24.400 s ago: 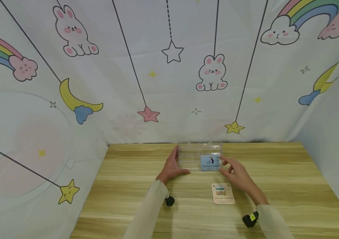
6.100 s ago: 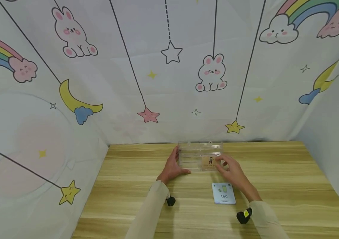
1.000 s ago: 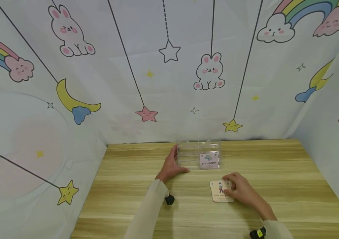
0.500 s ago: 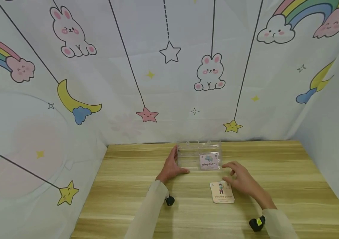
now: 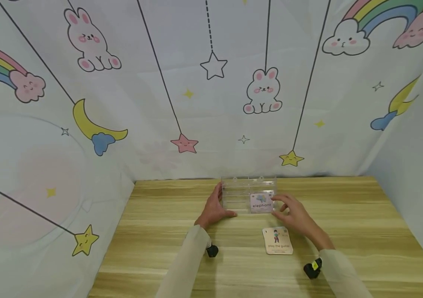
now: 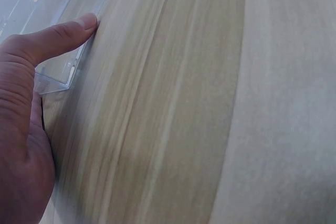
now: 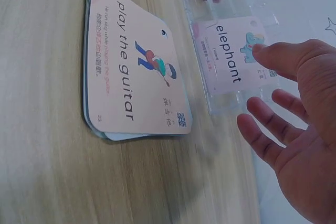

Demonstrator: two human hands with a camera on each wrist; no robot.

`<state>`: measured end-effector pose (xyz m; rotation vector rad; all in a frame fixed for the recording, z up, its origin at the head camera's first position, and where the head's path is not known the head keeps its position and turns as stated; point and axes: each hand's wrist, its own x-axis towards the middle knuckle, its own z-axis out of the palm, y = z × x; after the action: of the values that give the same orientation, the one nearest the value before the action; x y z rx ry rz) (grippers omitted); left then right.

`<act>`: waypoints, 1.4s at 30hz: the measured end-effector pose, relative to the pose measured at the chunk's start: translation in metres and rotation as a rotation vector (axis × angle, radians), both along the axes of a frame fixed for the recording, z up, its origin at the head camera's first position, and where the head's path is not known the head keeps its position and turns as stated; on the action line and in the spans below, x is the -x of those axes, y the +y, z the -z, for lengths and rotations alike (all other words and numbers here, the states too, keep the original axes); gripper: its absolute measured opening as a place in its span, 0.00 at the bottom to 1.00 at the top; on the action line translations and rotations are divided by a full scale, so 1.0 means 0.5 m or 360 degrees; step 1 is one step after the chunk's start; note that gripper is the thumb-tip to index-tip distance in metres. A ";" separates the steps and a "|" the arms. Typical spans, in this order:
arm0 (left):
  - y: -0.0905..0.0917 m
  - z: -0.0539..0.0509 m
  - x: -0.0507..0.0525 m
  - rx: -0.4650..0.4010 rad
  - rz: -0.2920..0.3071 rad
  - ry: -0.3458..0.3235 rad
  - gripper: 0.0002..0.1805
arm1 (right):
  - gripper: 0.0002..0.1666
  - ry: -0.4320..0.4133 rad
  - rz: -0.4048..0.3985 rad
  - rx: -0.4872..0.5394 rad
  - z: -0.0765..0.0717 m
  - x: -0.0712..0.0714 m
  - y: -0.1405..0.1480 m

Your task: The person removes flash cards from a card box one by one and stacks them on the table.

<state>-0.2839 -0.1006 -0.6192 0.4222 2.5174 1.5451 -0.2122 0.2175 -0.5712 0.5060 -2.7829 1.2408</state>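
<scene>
A clear plastic rack (image 5: 236, 199) with several compartments stands at the back of the table. My left hand (image 5: 212, 210) grips its left end, thumb (image 6: 79, 28) over the front edge; the other fingers are mostly hidden in the left wrist view. A pink "elephant" card (image 5: 261, 203) leans in the lower right compartment. Beside its right edge is my right hand (image 5: 296, 215), fingers spread and slightly bent. In the right wrist view its thumb (image 7: 281, 55) overlaps the elephant picture; I cannot tell whether it touches. A stack of cards (image 7: 134, 72) lies in front, "play the guitar" on top.
The rack sits near the far edge of the wood-grain table (image 5: 159, 231), close to a printed cloth backdrop (image 5: 215, 111). Cloth sides rise at left and right. Each wrist carries a small black camera.
The right hand has moved from the card stack up to the elephant card. Earlier, "fisherman" and then another card stood in that compartment; the stack's top card differs too. The left hand stays put.
</scene>
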 end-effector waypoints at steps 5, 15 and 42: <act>0.000 0.003 0.000 0.0011 0.0006 -0.0001 0.73 | 0.26 -0.0014 0.0009 0.0050 0.002 0.007 -0.009; 0.000 0.000 -0.001 0.0022 0.0001 -0.0001 0.73 | 0.23 0.0008 -0.0001 0.0064 0.006 0.023 -0.023; -0.002 0.001 0.000 -0.0010 0.0013 -0.0001 0.73 | 0.17 0.0093 0.0033 0.0108 -0.017 0.025 -0.028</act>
<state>-0.2837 -0.1013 -0.6196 0.4323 2.5076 1.5502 -0.2245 0.2037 -0.5625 0.4988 -2.6811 1.2897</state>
